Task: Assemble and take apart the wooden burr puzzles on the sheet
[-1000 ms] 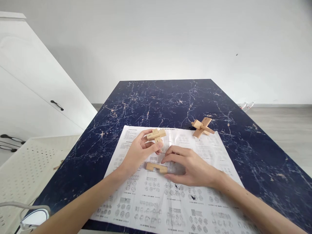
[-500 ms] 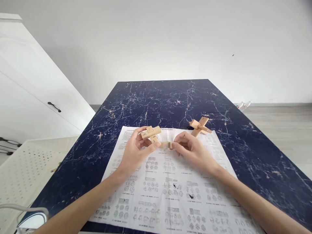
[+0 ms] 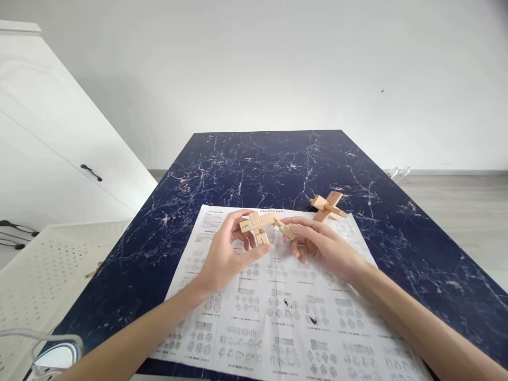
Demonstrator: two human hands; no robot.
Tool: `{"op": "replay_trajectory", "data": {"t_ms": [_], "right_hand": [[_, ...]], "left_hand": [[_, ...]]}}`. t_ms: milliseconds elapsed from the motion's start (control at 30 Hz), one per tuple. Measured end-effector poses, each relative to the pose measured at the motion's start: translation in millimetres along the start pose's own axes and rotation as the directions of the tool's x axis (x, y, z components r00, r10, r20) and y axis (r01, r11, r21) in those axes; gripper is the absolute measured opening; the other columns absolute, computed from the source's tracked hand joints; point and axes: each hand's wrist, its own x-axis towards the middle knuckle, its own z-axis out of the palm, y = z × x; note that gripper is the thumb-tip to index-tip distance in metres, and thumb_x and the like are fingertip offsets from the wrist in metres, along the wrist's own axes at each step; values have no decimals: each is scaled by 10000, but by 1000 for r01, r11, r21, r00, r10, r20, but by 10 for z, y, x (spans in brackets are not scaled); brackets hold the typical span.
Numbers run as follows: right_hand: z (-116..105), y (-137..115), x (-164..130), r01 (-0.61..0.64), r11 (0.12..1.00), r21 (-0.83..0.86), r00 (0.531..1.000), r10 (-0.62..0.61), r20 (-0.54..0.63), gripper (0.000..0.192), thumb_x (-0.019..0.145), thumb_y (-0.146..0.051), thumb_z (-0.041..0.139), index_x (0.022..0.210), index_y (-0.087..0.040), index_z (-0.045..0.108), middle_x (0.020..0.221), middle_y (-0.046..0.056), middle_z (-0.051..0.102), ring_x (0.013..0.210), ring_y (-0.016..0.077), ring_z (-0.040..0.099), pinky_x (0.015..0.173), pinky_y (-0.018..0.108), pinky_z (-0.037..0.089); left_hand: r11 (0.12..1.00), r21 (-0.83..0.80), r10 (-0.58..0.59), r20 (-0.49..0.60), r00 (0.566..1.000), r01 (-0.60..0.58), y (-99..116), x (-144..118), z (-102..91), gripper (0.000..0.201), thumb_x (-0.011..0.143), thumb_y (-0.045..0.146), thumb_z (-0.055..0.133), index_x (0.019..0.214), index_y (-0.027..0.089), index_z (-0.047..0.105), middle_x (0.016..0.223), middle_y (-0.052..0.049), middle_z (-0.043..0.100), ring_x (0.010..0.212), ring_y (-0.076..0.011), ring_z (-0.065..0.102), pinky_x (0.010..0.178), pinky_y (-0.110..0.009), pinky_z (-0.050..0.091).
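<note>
My left hand [image 3: 234, 248] is closed round a few joined wooden puzzle pieces [image 3: 257, 221], one marked 3, held just above the printed sheet. Between the fingers of my right hand [image 3: 321, 241] is a single notched wooden puzzle piece [image 3: 284, 229], tilted, its upper end close to or touching the right end of the joined pieces. Beyond my right hand lies another wooden assembly [image 3: 327, 205] of crossed pieces, at the sheet's far right corner. The large white instruction sheet [image 3: 246, 338] shows rows of small diagrams and lies under both hands.
The dark blue marbled table [image 3: 257, 164] stretches toward a white wall. On the left are a white cabinet [image 3: 47, 132] with black handles and a perforated white surface [image 3: 39, 264]. A white cable and rounded device [image 3: 57, 357] are near the lower left edge.
The notched piece in my right hand has turned from lying level to a slant and risen toward the joined pieces. My left hand has shifted slightly right with its pieces.
</note>
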Motion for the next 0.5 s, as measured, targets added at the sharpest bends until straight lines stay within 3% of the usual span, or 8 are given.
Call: {"op": "replay_trajectory", "data": {"t_ms": [233,400,500], "right_hand": [[12,-9,-48,-70,989,134,974,39,221,707,986,-448,796,1579,-201,501,808,16,711,633,147,664,526,255,514],[-37,16,-33,-73,992,103,953,39,299,803,924,-426,871,1579,-183,475,915,46,742,674,148,686,558,254,546],[-53,26,-27,-86,992,93,940,50,336,749,915,-431,879,1519,-160,529,900,40,739,655,138,684,572,250,555]], "left_hand": [[997,49,62,62,996,-65,-42,-2,2,646,844,420,909,1358,253,554,1062,-19,761,841,-175,704,818,-337,613],[988,86,118,86,989,-125,-66,-20,9,651,842,426,919,1358,262,557,1069,-8,752,808,-166,700,802,-340,614],[981,98,161,94,982,-170,-73,-25,10,647,845,424,920,1356,263,557,1103,-13,753,805,-163,702,796,-338,614]]}}
